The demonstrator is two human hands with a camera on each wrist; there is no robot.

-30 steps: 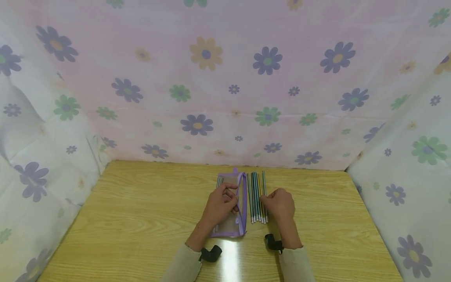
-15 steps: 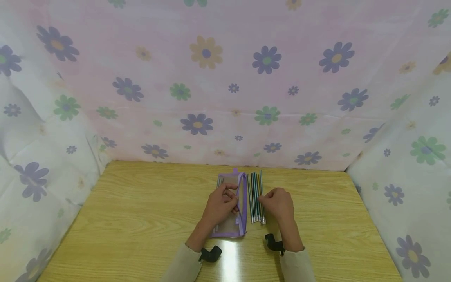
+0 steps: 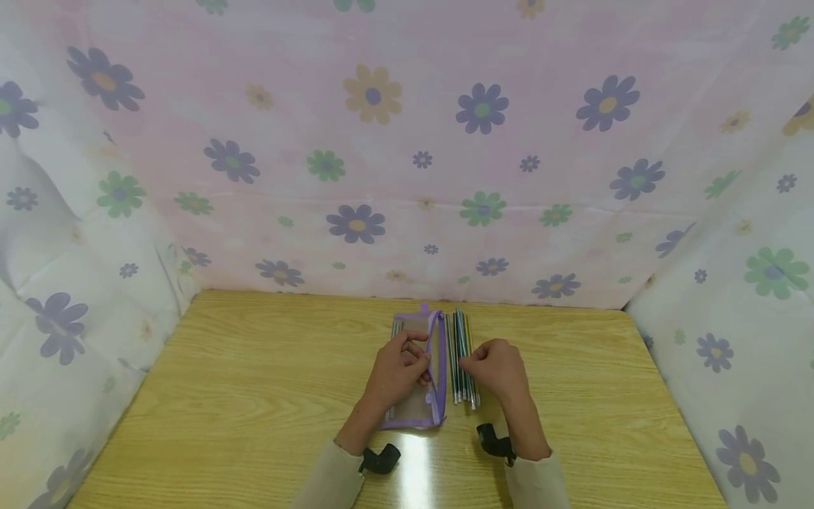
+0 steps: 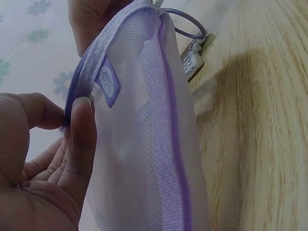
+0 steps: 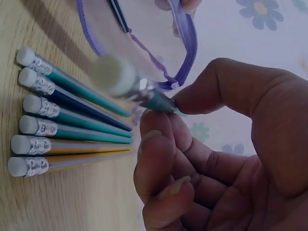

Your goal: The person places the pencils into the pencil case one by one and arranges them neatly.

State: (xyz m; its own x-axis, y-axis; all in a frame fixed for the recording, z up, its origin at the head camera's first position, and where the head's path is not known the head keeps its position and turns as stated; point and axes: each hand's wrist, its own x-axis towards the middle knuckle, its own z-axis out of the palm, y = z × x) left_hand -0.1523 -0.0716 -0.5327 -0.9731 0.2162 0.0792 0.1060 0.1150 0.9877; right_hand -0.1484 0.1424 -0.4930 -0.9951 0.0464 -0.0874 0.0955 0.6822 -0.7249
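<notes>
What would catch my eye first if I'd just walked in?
Probably the big flowered cloth standing behind the wooden table. Then, toward the table's far edge, the left hand pinches a purple-edged mesh pouch by its edge. Just right of the pouch, the right hand holds a pencil over a row of six others.

Six pencils lie on one counter: three teal, two yellow, one navy. One right hand holds a seventh pencil; there is one left hand, one mesh pouch, two black wrist devices.
</notes>
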